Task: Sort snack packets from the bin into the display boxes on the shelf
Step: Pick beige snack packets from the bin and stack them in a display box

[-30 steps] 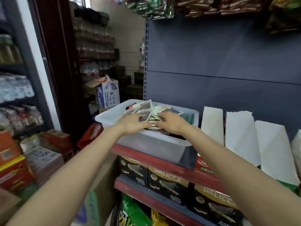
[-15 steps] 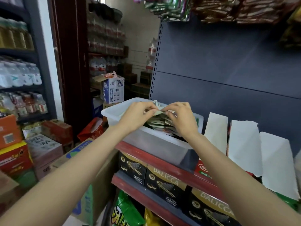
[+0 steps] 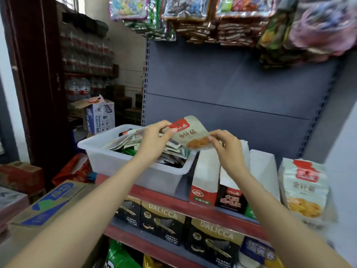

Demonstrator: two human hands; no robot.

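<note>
left hand (image 3: 154, 140) fingers pinching the red top corner of a flat glossy beige snack packet (image 3: 190, 135) | right hand (image 3: 228, 149) fingers pinching its lower right edge | packet hovering above the translucent plastic bin (image 3: 116, 161), beside white cardboard display boxes (image 3: 204, 171) on the shelf (image 3: 173, 202)

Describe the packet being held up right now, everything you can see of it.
The packet is a flat, glossy beige pouch with a red corner label, dark Chinese characters and an orange food picture. It is tilted and slightly bent, raised above the bin's right end. The left hand pinches its upper left edge; the right hand pinches its lower right.
</note>
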